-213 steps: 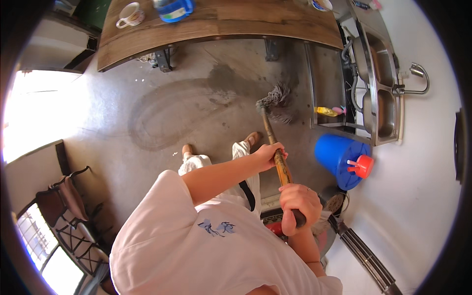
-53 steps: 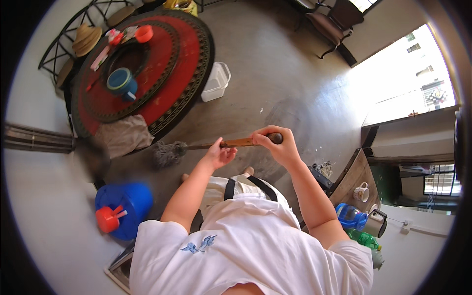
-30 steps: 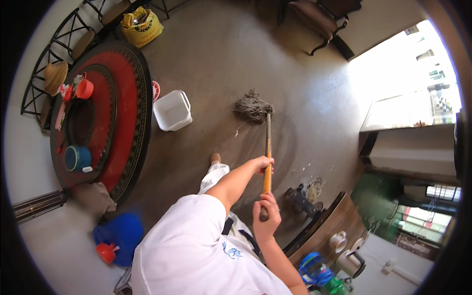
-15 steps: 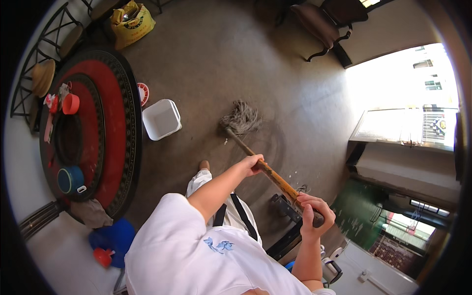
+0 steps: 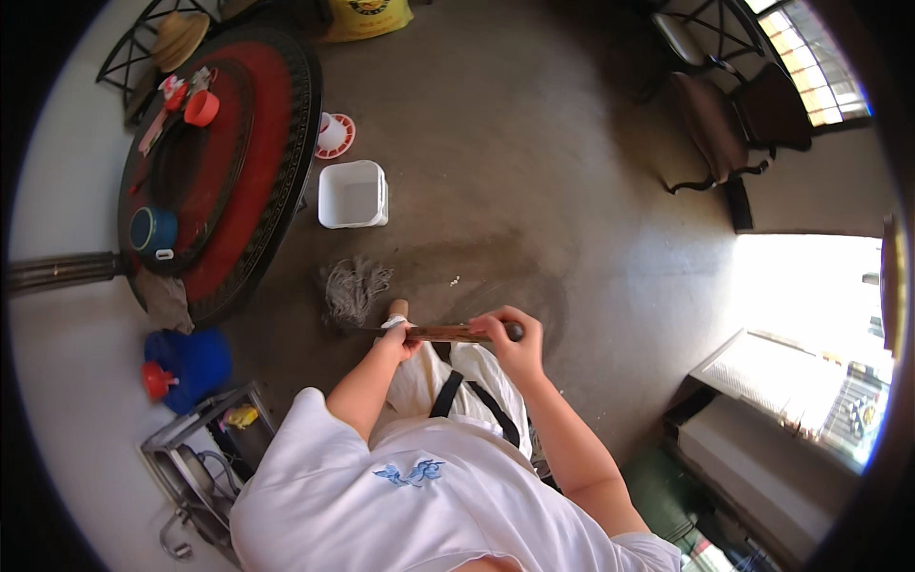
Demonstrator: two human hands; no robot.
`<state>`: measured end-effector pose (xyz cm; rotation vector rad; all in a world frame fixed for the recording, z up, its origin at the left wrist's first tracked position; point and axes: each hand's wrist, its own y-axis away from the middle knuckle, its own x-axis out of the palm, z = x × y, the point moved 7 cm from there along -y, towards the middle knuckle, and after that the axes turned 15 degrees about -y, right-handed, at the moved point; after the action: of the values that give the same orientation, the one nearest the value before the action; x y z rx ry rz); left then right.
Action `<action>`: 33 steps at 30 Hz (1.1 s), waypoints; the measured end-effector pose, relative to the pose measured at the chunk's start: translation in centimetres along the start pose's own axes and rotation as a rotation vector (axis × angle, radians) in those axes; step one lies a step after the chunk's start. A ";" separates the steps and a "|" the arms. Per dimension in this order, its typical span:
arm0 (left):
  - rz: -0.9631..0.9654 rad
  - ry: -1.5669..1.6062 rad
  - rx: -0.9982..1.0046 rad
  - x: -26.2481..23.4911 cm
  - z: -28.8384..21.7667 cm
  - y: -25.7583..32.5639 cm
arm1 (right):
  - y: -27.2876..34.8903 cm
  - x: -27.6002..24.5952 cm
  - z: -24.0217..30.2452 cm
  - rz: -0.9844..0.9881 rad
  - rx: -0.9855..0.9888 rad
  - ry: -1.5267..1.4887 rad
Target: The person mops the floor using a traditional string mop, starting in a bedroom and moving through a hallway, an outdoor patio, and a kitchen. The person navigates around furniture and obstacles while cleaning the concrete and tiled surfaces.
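Observation:
A mop with a wooden handle (image 5: 443, 333) lies across in front of my body, nearly sideways in view. My left hand (image 5: 405, 342) is wrapped round the lower part of the handle, near my shoe. Close to the handle's top end, my right hand (image 5: 510, 341) grips it with bent fingers. The grey string mop head (image 5: 357, 289) rests on the floor at the left, beside my shoe (image 5: 398, 309). Beyond it stands a white square bucket (image 5: 355, 215). Small white bits (image 5: 455, 281) lie on the floor to the right of the mop head.
A round red and black table (image 5: 276, 110) stands at the left, with a blue pot (image 5: 153, 230) on it. Beside it are a red-and-white round item (image 5: 339, 136) and a blue bin (image 5: 202, 367). A yellow bag (image 5: 370, 19) is far off; a chair (image 5: 705, 119) stands far right.
The mop head has swung left and nearer, to beside my shoe. The handle has turned from slanting to nearly sideways. Both hands keep their hold, and my view has turned.

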<state>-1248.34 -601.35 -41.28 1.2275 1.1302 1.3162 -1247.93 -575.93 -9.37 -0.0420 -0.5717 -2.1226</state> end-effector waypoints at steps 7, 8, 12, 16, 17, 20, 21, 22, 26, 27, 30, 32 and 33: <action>-0.157 0.211 -0.058 -2.3 3.9 -3.0 | -3.8 1.9 -3.3 0.419 0.235 -0.059; -0.162 0.227 -0.063 -1.4 3.5 -3.3 | -4.9 1.5 -2.8 0.416 0.246 -0.097; -0.150 0.149 -0.070 8.1 -0.6 -2.3 | -11.8 -1.1 1.8 0.316 0.228 -0.200; -0.009 0.105 -0.110 19.1 -8.1 -1.4 | -21.2 -2.3 10.0 0.343 0.127 -0.233; 0.040 0.115 -0.103 22.6 -10.5 -0.3 | -24.0 -2.6 12.2 0.345 0.092 -0.205; 0.194 0.142 -0.021 32.0 -18.5 1.1 | -31.9 -3.1 19.3 0.331 0.015 -0.141; 0.247 0.136 -0.002 35.0 -21.0 1.1 | -34.4 -3.0 21.9 0.325 -0.009 -0.137; 0.259 0.142 0.010 38.0 -23.2 1.8 | -36.5 -3.2 24.2 0.351 -0.029 -0.129; 0.341 0.110 0.064 48.9 -32.7 5.0 | -43.6 -3.8 33.1 0.438 -0.151 -0.154; 0.329 0.097 0.088 51.3 -34.8 5.6 | -45.0 -4.3 34.7 0.447 -0.177 -0.169; 0.325 0.037 0.147 57.9 -40.2 6.8 | -47.7 -6.1 38.6 0.391 -0.323 -0.111; 0.376 -0.056 0.228 62.7 -43.7 6.0 | -49.2 -7.9 40.0 0.354 -0.402 -0.079; 0.402 -0.121 0.289 65.2 -45.3 5.4 | -50.0 -9.2 40.3 0.317 -0.452 -0.060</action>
<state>-1295.02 -537.47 -32.46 1.7952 1.0453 1.3764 -1289.29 -528.15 5.28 -0.4227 -0.0976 -1.9019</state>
